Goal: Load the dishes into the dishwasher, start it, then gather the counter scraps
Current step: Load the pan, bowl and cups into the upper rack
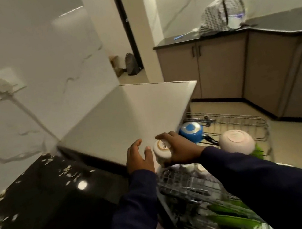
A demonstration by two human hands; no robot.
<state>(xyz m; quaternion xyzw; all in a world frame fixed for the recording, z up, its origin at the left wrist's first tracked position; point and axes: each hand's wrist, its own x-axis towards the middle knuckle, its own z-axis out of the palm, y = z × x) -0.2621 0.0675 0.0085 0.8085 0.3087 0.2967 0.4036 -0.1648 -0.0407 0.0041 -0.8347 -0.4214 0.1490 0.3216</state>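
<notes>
Green plates (231, 218) sit closest in the rack (180, 187). My right hand (182, 151) grips an upside-down white cup (163, 150) above it, left hand (138, 159) beside it, fingers loose and spread.

A home kitchen; a white dishwasher (127, 122) stands with its wire racks (227, 121) pulled out, bowls upturned in them; left of it a black stone counter (41, 202); beyond it beige cabinets (224, 66) under a dark worktop; marbled wall tiles (44, 42) behind.
</notes>
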